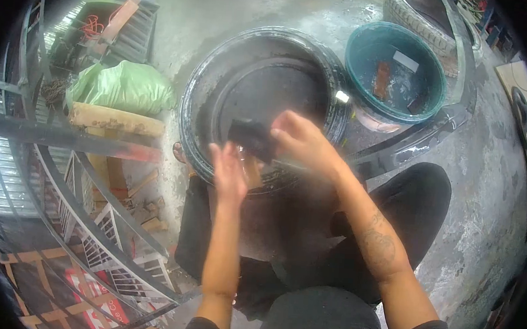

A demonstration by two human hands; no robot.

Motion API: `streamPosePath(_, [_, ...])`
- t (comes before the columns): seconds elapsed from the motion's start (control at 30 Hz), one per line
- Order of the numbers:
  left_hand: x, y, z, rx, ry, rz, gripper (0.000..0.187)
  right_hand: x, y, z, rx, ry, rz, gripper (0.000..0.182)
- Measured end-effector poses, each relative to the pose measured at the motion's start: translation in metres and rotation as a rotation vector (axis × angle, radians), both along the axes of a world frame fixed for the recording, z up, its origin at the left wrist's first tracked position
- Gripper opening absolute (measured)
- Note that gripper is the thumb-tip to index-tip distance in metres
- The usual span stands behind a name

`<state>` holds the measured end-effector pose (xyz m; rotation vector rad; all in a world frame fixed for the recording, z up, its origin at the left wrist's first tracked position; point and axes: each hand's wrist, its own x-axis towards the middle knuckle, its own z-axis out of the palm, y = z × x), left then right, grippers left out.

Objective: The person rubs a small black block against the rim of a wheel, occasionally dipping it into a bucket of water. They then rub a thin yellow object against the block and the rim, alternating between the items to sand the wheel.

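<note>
My right hand (298,136) is closed on a dark flat piece (250,138), its kind blurred by motion. My left hand (229,174) is just to the left and below, fingers pointing up near the lower edge of that piece. Smearing hides whether the left fingers touch or grip anything. A brownish object (252,171) shows beside the left fingers, too blurred to name. Both hands are over the near part of a large round black tub (196,88) with a thick rim. The tub's floor is dark, with a circular ridge.
A teal tub (398,28) at the right holds water, a reddish-brown block (381,80) and a white block (406,61). A curved black panel (416,127) lies alongside. A tyre (416,29) stands behind. Left are a green bag (126,90) and metal railings (86,208).
</note>
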<state>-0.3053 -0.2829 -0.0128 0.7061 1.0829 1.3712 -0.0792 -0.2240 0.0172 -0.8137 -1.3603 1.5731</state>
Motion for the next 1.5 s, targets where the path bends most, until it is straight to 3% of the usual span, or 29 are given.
streamPosePath(0.1, [-0.031,-0.019,0.019,0.082,-0.066,-0.197,0.075,-0.001,-0.004,-0.009,0.122,-0.13,0.109,0.023])
streamPosePath(0.17, [-0.036,-0.033,0.032,0.028,0.489,-0.22,0.059,-0.01,-0.003,-0.021,0.307,-0.25,0.159,0.032])
streamPosePath(0.2, [-0.033,-0.042,0.036,0.024,0.49,-0.219,0.059,-0.015,-0.006,-0.021,0.304,-0.248,0.162,0.032])
streamPosePath(0.27, [-0.022,-0.056,0.038,-0.022,0.384,-0.059,0.057,-0.026,-0.014,-0.02,0.171,-0.145,0.062,0.035])
streamPosePath(0.4, [-0.005,-0.069,0.016,0.027,0.186,0.106,0.05,-0.022,-0.016,-0.014,-0.013,-0.052,0.215,0.036])
streamPosePath(0.43, [-0.013,-0.079,0.012,-0.005,0.084,0.043,0.053,-0.021,-0.016,-0.012,-0.05,-0.064,0.222,0.037])
streamPosePath(0.57, [-0.004,-0.081,-0.007,0.064,0.016,0.05,0.052,-0.017,-0.013,-0.019,0.157,-0.213,0.309,0.038])
streamPosePath(0.6, [0.001,-0.082,-0.005,0.062,0.012,0.057,0.052,-0.02,-0.014,-0.02,0.245,-0.234,0.294,0.038])
streamPosePath(0.67, [0.011,-0.082,-0.002,0.047,0.295,0.083,0.051,-0.023,-0.018,-0.022,0.331,-0.253,0.286,0.037])
streamPosePath(0.77, [0.018,-0.084,0.011,0.055,0.149,0.136,0.05,-0.02,-0.025,0.002,-0.142,-0.129,0.226,0.036])
streamPosePath(0.87, [0.017,-0.088,0.017,0.061,0.045,0.181,0.048,-0.017,-0.017,-0.005,-0.21,-0.127,0.388,0.032])
streamPosePath(1.07, [0.012,-0.1,-0.001,0.002,-0.043,0.26,0.047,-0.02,-0.021,0.004,-0.259,-0.098,0.336,0.021])
streamPosePath(1.17, [0.02,-0.1,0.0,0.014,-0.057,0.194,0.032,-0.02,-0.021,0.005,-0.264,-0.117,0.318,0.021])
streamPosePath(1.33, [0.018,-0.101,-0.003,0.016,-0.08,0.186,0.038,-0.019,-0.022,0.003,-0.255,-0.107,0.314,0.021])
streamPosePath(1.4, [0.02,-0.101,0.0,0.01,-0.128,0.188,0.04,-0.019,-0.023,0.005,-0.256,-0.134,0.304,0.036])
streamPosePath(1.5, [0.024,-0.099,0.001,-0.029,-0.11,0.204,0.043,-0.021,-0.024,0.004,-0.214,-0.166,0.283,0.041])
